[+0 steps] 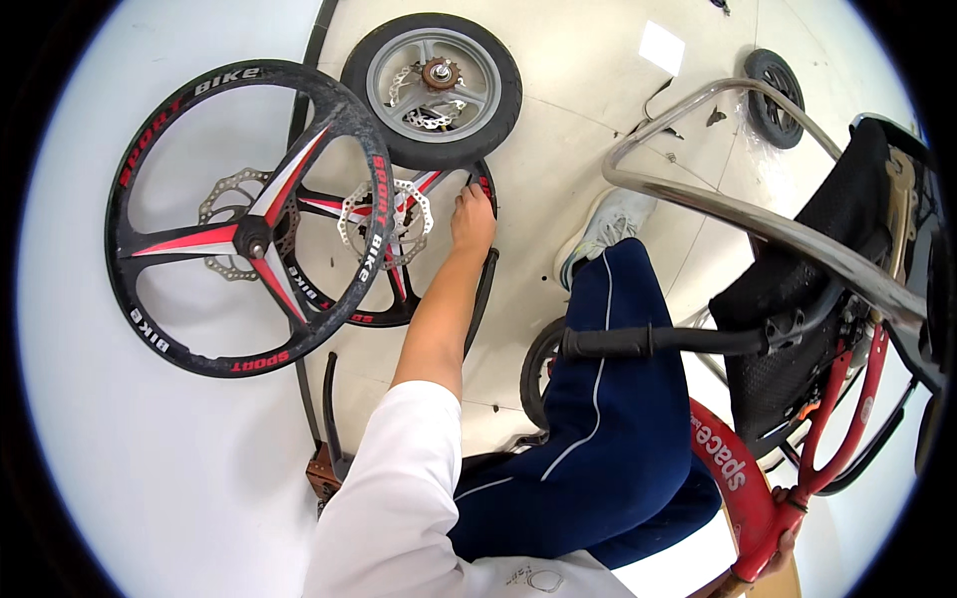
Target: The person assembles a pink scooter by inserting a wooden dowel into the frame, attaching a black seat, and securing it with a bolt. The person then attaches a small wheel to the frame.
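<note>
My left hand (473, 221) reaches out with curled fingers at the right rim of a black bicycle wheel (401, 277) with red and white spokes and a disc rotor. Part of this wheel is hidden under a grey-spoked wheel with a black tyre (440, 75) and behind another wheel. That other wheel (256, 239), black-rimmed with three red and white spokes, leans at the left. Low on the right, my right hand (784, 550) is closed round the tube of a red bike frame (736, 468); most of its fingers are hidden behind the tube.
A black handlebar grip (608, 343) crosses over my leg. Bent chrome tubing (738, 204) and a black mesh seat (783, 289) fill the right side. A small black wheel (775, 98) and a white sheet (661, 48) lie on the tiled floor. The white wall stands left.
</note>
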A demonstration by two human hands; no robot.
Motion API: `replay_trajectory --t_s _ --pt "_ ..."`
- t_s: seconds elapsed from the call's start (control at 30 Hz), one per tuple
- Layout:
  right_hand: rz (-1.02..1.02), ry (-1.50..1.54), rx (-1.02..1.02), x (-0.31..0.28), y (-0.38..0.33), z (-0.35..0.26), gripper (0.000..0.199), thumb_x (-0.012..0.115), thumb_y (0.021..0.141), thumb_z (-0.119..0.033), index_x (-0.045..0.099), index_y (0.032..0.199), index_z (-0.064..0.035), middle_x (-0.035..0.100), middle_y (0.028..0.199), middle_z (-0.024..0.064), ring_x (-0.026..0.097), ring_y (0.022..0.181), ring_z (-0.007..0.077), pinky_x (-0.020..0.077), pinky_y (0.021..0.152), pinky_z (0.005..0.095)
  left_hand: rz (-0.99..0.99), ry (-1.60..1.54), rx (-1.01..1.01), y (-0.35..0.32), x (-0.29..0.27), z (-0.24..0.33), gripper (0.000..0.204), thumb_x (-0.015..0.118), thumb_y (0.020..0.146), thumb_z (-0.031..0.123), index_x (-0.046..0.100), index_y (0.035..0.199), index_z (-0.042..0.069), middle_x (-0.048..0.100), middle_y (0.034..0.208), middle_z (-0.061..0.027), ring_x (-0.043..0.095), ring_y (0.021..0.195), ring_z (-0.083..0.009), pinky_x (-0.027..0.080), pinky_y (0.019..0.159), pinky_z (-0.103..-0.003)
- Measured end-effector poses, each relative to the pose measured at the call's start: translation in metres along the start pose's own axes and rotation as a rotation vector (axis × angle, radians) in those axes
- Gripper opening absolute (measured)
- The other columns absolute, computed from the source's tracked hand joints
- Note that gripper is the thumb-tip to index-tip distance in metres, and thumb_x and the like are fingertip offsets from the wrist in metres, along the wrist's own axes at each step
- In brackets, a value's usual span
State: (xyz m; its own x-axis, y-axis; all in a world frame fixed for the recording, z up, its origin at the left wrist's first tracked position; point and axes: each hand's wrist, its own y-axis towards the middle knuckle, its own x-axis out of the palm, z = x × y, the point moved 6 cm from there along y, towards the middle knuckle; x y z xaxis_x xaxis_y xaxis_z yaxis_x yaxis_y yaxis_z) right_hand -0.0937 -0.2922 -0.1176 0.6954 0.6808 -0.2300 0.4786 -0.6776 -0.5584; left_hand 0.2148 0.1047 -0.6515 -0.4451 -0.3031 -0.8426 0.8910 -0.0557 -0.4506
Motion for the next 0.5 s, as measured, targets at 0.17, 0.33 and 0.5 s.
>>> replay_trajectory --t_s 0.17,0.33,0.5 --pt "-0.005 -0.023 0.044 -0.001 0.008 -0.004 0.078 0.063 0.082 -0.033 0.031 0.14 0.0071 0.05 0.126 0.0233 0.05 0.119 0.0315 0.0447 0.101 0.0435 0.189 -0.137 -0.034 -0.006 0.0 -0.003 0.033 0.057 0.082 0.0 0.047 0.113 -0.002 0.053 0.109 -0.02 0.054 0.109 -0.0381 0.046 0.092 -0.045" --pt "-0.033 -0.019 0.064 0.001 0.019 -0.005 0.077 0.063 0.082 -0.033 0.032 0.14 0.0071 0.05 0.125 0.0235 0.051 0.118 0.0315 0.0454 0.1 0.0431 0.32 -0.164 -0.203 -0.01 -0.007 -0.038 0.027 0.059 0.089 0.011 0.05 0.11 -0.002 0.053 0.109 -0.0212 0.052 0.105 -0.0392 0.043 0.091 -0.047" --pt "-0.089 0.027 0.047 0.008 0.026 -0.005 0.077 0.063 0.082 -0.032 0.032 0.14 0.0072 0.051 0.125 0.0236 0.051 0.118 0.0315 0.0461 0.1 0.0428 0.036 -0.027 -0.098 0.006 0.01 -0.044 0.021 0.057 0.088 0.006 0.051 0.106 -0.003 0.056 0.11 -0.0224 0.053 0.111 -0.0397 0.045 0.094 -0.046"
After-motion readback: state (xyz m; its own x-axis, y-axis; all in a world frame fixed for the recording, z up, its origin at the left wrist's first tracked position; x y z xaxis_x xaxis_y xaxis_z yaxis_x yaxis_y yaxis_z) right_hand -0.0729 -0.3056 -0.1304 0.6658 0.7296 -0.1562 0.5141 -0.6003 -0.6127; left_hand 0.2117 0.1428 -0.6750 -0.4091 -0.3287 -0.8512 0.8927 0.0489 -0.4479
